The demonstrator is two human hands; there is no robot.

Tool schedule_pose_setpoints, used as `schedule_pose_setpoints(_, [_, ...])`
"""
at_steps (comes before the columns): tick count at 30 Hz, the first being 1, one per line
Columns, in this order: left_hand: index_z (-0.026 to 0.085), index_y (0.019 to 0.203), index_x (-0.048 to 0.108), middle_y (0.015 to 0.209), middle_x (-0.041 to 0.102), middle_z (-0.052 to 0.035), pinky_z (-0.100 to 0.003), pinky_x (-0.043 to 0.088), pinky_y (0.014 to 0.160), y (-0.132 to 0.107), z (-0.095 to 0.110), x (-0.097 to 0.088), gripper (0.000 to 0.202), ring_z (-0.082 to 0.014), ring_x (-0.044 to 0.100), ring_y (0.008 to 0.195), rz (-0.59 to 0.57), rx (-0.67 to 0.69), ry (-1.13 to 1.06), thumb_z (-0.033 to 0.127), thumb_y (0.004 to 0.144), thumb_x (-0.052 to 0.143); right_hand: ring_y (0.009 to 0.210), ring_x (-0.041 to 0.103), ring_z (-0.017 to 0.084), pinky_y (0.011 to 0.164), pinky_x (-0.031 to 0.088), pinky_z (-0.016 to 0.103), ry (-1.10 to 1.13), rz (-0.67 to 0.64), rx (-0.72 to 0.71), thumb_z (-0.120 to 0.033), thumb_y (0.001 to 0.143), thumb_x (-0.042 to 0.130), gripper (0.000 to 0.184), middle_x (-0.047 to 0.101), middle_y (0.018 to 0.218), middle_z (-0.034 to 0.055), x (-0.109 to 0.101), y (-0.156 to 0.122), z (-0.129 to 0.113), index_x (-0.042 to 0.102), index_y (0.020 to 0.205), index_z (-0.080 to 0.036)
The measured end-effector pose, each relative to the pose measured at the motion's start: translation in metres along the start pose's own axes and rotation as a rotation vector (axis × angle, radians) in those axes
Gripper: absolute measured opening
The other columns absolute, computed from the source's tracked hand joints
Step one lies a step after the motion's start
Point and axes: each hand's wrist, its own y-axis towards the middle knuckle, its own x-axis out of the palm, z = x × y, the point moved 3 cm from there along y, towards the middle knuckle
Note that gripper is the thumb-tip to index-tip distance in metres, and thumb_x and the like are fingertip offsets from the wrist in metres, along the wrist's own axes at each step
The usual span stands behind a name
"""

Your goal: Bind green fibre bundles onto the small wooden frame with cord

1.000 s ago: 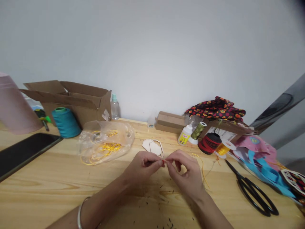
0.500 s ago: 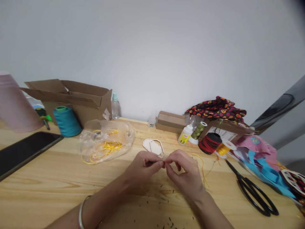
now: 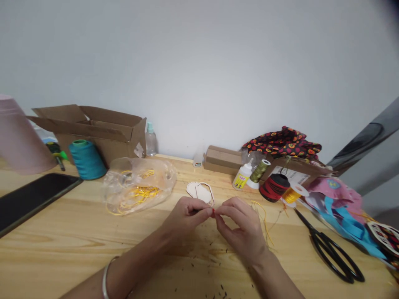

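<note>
"What do the hands have?"

"The left hand (image 3: pixel 187 216) and right hand (image 3: pixel 240 229) are together, fingertips pinching a tiny red bit (image 3: pixel 213 212) midway between them; it's too small to show a long axis."

"What's beyond them?"

"Just far of the left hand, a pale wooden cutout (image 3: pixel 200 192) lies on the counter (image 3: pixel 62 245), its long axis running roughly left to right. Yellow cord (image 3: pixel 265 224) trails just right of the right hand, with black-handled scissors (image 3: pixel 335 257) farther right."

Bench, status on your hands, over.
Left hand and right hand pinching small red piece between them. Thin yellow cord right of right hand. Wooden cutout just beyond, not held.
</note>
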Motion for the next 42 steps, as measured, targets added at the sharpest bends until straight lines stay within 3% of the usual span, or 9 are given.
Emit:
schedule_pose_setpoints(13, [0.010,0.058,0.063,0.050,0.040,0.0040,-0.021,0.028,0.050,0.001,0.002,0.000,0.031,-0.0088,0.035,0.052,0.001,-0.008,-0.060,0.032,0.074,0.048,0.061,0.052,0.013,0.054,0.041,0.025,0.000,-0.013,-0.008,-0.012,0.072,0.052,0.015,0.057,0.065,0.0023,-0.001,-0.001,0.000,0.062,0.077,-0.021])
schedule_pose_setpoints(22, [0.008,0.067,0.066,0.054,0.053,-0.0003,-0.022,0.033,0.052,-0.001,0.001,0.000,0.029,-0.0105,0.043,0.053,-0.003,-0.022,-0.033,0.030,0.074,0.049,0.050,0.047,0.010,0.045,0.038,0.022,0.304,-0.059,0.238,-0.014,0.073,0.053,0.010,0.057,0.060,0.0013,0.000,0.000,0.006,0.059,0.067,-0.017])
schedule_pose_setpoints(30, [0.008,0.068,0.067,0.052,0.052,-0.0004,-0.021,0.029,0.047,-0.002,0.002,0.001,0.028,-0.0093,0.039,0.050,-0.014,0.000,0.028,0.029,0.074,0.048,0.048,0.046,0.008,0.043,0.038,0.020,0.330,-0.097,0.331,-0.014,0.071,0.054,0.008,0.058,0.059,0.0002,0.003,0.001,0.010,0.059,0.065,-0.017])
schedule_pose_setpoints(42, [0.007,0.067,0.065,0.051,0.043,0.0019,-0.020,0.026,0.047,-0.002,0.002,0.002,0.031,-0.0083,0.034,0.049,-0.038,0.051,0.132,0.028,0.077,0.045,0.049,0.046,0.009,0.045,0.038,0.020,0.339,-0.105,0.334,-0.015,0.071,0.054,0.007,0.057,0.060,-0.0004,0.002,0.000,0.012,0.059,0.066,-0.017])
